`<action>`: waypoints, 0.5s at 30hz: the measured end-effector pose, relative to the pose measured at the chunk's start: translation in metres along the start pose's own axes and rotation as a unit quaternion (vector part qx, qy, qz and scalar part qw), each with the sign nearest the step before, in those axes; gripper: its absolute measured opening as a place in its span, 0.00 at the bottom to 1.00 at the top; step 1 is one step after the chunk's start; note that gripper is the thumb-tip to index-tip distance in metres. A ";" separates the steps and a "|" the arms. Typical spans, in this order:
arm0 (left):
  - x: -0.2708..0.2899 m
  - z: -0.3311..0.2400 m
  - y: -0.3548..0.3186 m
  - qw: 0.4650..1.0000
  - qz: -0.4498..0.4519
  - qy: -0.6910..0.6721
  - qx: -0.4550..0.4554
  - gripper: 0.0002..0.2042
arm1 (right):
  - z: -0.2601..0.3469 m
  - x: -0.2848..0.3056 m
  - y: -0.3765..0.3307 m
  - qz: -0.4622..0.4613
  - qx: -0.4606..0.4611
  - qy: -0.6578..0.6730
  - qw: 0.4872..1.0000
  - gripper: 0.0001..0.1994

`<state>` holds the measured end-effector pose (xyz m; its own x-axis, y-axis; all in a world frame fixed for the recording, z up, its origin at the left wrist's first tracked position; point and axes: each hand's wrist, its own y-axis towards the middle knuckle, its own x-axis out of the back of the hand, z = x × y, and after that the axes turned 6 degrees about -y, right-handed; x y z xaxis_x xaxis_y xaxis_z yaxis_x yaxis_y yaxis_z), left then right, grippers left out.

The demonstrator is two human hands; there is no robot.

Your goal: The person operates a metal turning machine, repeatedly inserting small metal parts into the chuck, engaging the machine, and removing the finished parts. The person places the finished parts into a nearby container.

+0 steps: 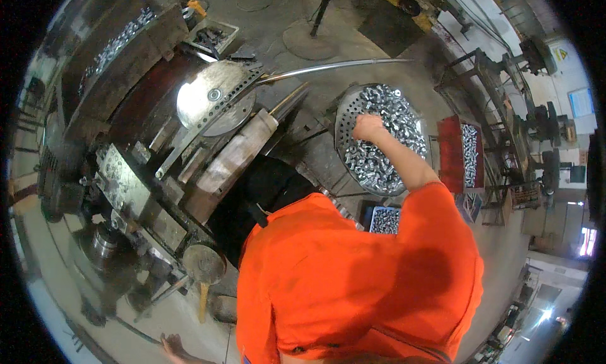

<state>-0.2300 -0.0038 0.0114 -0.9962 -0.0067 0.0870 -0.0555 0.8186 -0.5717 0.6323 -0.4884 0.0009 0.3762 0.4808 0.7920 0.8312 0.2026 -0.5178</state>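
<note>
My right hand (pixel 368 127) reaches over a round, perforated metal tray (pixel 346 120), at the edge of a heap of small shiny metal fittings (pixel 398 137). Its fingers are curled closed, and whatever they hold is hidden beneath them. Far from it, at the lower left, my left hand (pixel 170 345) hangs near the end of a thin bar (pixel 137 332). Its fingers look apart, with nothing seen between them. A machine with a bright round disc (pixel 201 105) and a drilled flat bar (pixel 221 113) stands on the left, in front of my body.
A long metal trough (pixel 104 58) of fittings stands at the far left. On the right is a red bin (pixel 451 152) with more. A small blue crate (pixel 385 220) of parts sits below the tray. A long rod (pixel 334 67) sticks out from the disc; a round stool (pixel 204 264) stands lower left.
</note>
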 end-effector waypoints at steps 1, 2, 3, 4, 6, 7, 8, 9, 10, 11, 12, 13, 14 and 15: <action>-0.005 0.009 0.002 1.000 -0.009 0.006 0.000 0.19 | 0.000 0.000 0.002 -0.007 -0.001 0.012 1.000 0.20; -0.025 0.003 0.009 1.000 -0.009 0.019 -0.004 0.19 | -0.001 0.005 -0.006 -0.009 -0.013 0.033 0.999 0.20; -0.043 -0.005 0.013 0.999 -0.009 0.031 -0.008 0.19 | 0.000 0.011 -0.015 0.000 -0.003 0.018 1.000 0.20; -0.062 -0.008 0.010 0.999 -0.013 0.044 -0.012 0.19 | 0.000 0.004 -0.009 -0.010 -0.013 0.028 0.999 0.22; -0.085 0.000 -0.005 0.998 -0.031 0.053 -0.020 0.19 | 0.007 0.031 -0.022 -0.011 0.008 0.068 0.998 0.20; -0.094 0.002 -0.009 0.998 -0.032 0.058 -0.021 0.19 | 0.009 0.030 -0.022 -0.053 -0.028 0.125 0.990 0.19; -0.101 0.002 -0.009 0.997 -0.030 0.066 -0.023 0.19 | 0.003 0.023 -0.015 -0.120 0.021 0.148 0.981 0.15; -0.107 0.001 -0.007 0.997 -0.030 0.073 -0.026 0.20 | -0.004 0.027 -0.009 -0.113 0.118 0.124 0.979 0.14; -0.114 0.000 -0.005 0.996 -0.025 0.079 -0.027 0.20 | -0.010 0.030 -0.007 -0.105 0.215 0.099 0.966 0.12; -0.122 -0.002 0.000 0.996 -0.019 0.086 -0.031 0.20 | -0.010 0.028 -0.015 -0.088 0.189 0.450 0.868 0.11; -0.126 -0.004 0.003 0.995 -0.014 0.091 -0.033 0.20 | -0.006 0.026 -0.024 -0.065 0.144 0.740 0.654 0.09; -0.131 -0.005 0.006 0.995 -0.012 0.095 -0.035 0.20 | 0.003 0.051 -0.051 -0.040 0.125 0.817 0.562 0.09; -0.135 -0.010 0.008 0.994 -0.005 0.101 -0.037 0.20 | 0.009 0.049 -0.054 -0.057 0.195 0.850 0.485 0.09; -0.138 -0.012 0.011 0.994 -0.003 0.104 -0.042 0.20 | 0.018 0.051 -0.055 -0.075 0.230 0.830 0.502 0.10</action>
<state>-0.0926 0.0128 0.0034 -0.9602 0.0998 0.2610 -0.0468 0.8635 -0.5022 0.5982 -0.4598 0.0635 0.4637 -0.8659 -0.1874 0.8622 0.4897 -0.1294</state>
